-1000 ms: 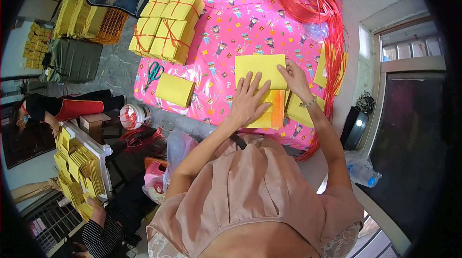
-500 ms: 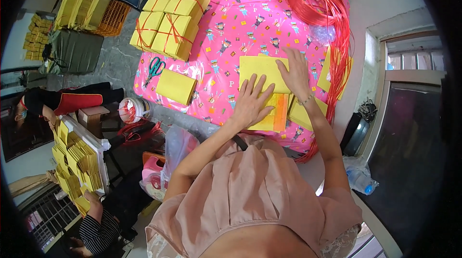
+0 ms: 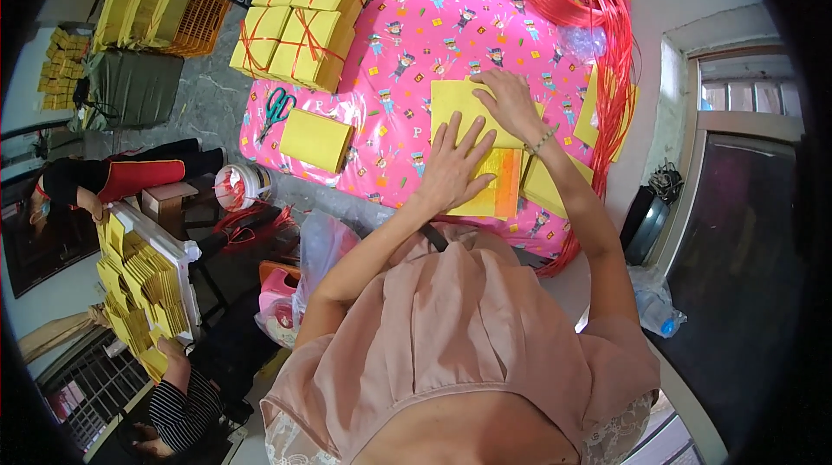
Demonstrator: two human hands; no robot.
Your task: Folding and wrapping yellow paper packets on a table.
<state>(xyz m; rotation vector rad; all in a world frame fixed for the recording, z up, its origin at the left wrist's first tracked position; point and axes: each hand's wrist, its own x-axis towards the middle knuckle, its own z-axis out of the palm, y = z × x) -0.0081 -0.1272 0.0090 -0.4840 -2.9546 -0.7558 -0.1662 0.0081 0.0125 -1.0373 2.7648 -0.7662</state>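
A yellow sheet (image 3: 449, 96) lies on the pink patterned surface (image 3: 394, 62) directly in front of the person, under both hands. The left hand (image 3: 452, 166) rests flat, fingers spread over the sheet's lower part, gripping nothing. The right hand (image 3: 511, 105) is loosely open above the sheet's upper right, thumb apart from the slightly bent fingers; whether the fingertips touch the paper cannot be told. An orange-and-yellow piece (image 3: 508, 183) shows just below the sheet, and a yellow stack (image 3: 556, 188) sits beside it on the right. Farther right, a bundle of red straps (image 3: 555, 6) hangs along the edge. To the left lie a yellow block (image 3: 315, 140) and green-handled scissors (image 3: 277, 110), near tied yellow bundles (image 3: 303, 32). Beyond, at the far left, a striped sleeve (image 3: 184, 411) reaches toward yellow packets (image 3: 147, 283).
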